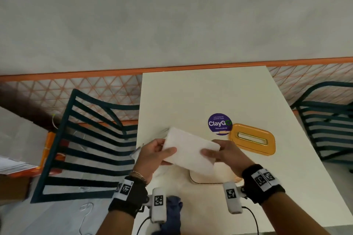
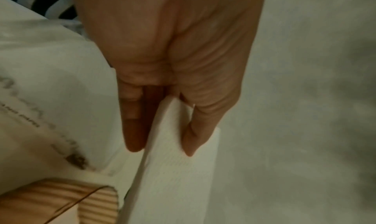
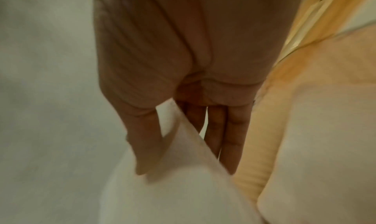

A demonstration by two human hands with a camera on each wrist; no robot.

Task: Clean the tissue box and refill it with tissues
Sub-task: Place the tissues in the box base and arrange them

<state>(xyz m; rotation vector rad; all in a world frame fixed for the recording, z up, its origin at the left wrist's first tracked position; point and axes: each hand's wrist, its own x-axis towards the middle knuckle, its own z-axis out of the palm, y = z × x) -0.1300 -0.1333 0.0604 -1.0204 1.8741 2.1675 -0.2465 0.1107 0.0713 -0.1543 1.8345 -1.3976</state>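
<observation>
A stack of white tissues [image 1: 191,150] is held in the air between both hands, tilted, over the open box base [image 1: 210,177], which it mostly hides. My left hand [image 1: 164,149] pinches its left end, thumb on top and fingers beneath. My right hand [image 1: 212,150] pinches the right end the same way. The orange box lid [image 1: 252,139] with its slot lies flat on the table to the right. In the left wrist view my left hand [image 2: 161,150] grips the tissues [image 2: 175,179] above the box's wooden corner [image 2: 97,200]. In the right wrist view my right hand [image 3: 185,171] holds the tissues [image 3: 183,195] beside the box base [image 3: 315,147].
The white table [image 1: 200,91] carries a purple round sticker [image 1: 219,124]. A blue cloth [image 1: 172,208] lies at its near edge. A plastic tissue wrapper [image 2: 40,98] sits at the table's left edge. Dark slatted chairs stand left [image 1: 91,139] and right [image 1: 328,120].
</observation>
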